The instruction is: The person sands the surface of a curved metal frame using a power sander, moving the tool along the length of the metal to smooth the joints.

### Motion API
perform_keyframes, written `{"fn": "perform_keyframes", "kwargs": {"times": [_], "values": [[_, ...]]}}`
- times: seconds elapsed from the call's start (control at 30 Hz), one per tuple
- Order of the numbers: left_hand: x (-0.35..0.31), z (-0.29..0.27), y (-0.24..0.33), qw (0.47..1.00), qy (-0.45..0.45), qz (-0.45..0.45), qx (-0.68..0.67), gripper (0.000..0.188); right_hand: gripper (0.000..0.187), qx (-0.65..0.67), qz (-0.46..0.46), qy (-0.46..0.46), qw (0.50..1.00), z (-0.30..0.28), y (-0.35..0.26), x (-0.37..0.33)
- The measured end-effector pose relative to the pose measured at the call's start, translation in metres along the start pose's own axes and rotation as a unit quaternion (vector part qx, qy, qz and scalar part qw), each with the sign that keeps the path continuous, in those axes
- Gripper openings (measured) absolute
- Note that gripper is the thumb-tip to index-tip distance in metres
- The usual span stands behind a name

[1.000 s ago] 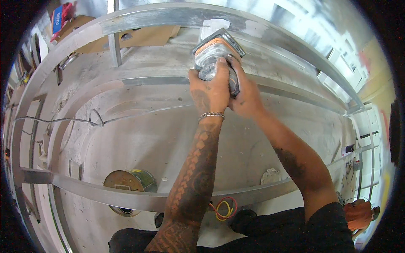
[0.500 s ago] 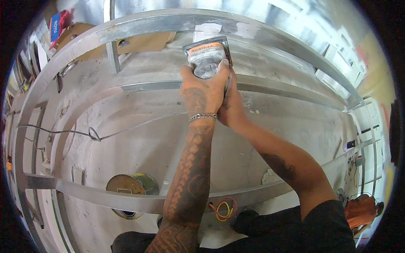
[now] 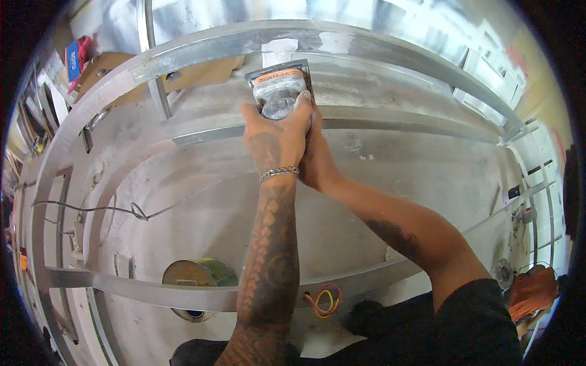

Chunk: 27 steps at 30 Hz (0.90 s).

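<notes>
A: What was seen to the left of the hands?

B: A dark looped cable (image 3: 110, 209) was strung well out on that side, and a tin (image 3: 183, 272) was seen nearer the body, left of the forearms.

A: And at the left hand (image 3: 274, 141)?

B: It was wrapped over the sander (image 3: 278, 91), with the thumb laid along the right flank. The sander was held just ahead of both hands, below the upper rail (image 3: 201, 50).

A: What had changed there?

B: Over the last second the sander had been drawn back a little and squared up from a slant, so a white patch (image 3: 279, 44) on the rail, straight ahead of the hands, was left more exposed. By that, sanding seemed to have been eased off the patch, though whether the rail was touched could not be told.

A: The right hand (image 3: 309, 160)?

B: It was closed around the sander's lower right side, its fingers largely hidden.

A: Anything beyond?

B: Coloured wires (image 3: 337, 303) were bunched nearer the body, slightly right of the hands.
</notes>
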<state>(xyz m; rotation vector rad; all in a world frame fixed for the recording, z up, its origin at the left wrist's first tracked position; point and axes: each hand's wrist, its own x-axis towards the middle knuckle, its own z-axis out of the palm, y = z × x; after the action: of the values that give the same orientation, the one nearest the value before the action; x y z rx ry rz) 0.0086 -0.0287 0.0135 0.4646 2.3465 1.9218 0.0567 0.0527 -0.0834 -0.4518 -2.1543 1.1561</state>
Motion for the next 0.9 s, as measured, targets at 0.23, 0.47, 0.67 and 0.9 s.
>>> {"fn": "perform_keyframes", "kwargs": {"times": [0.23, 0.47, 0.67, 0.9], "values": [[0.007, 0.003, -0.018, 1.000, 0.020, 0.010, -0.010, 0.077, 0.116, -0.024, -0.056, 0.015, 0.998, 0.010, -0.009, -0.006], [0.010, 0.004, -0.010, 0.998, 0.028, 0.046, -0.013, 0.079, 0.113, -0.005, -0.045, 0.030, 0.999, 0.010, -0.013, 0.000], [0.004, 0.003, -0.012, 1.000, 0.009, 0.015, 0.000, 0.084, 0.114, -0.035, -0.052, 0.030, 0.998, 0.009, -0.009, -0.005], [0.004, 0.013, -0.015, 1.000, 0.009, 0.019, 0.021, 0.083, 0.114, -0.008, -0.059, 0.028, 0.998, 0.006, -0.001, -0.007]]}}
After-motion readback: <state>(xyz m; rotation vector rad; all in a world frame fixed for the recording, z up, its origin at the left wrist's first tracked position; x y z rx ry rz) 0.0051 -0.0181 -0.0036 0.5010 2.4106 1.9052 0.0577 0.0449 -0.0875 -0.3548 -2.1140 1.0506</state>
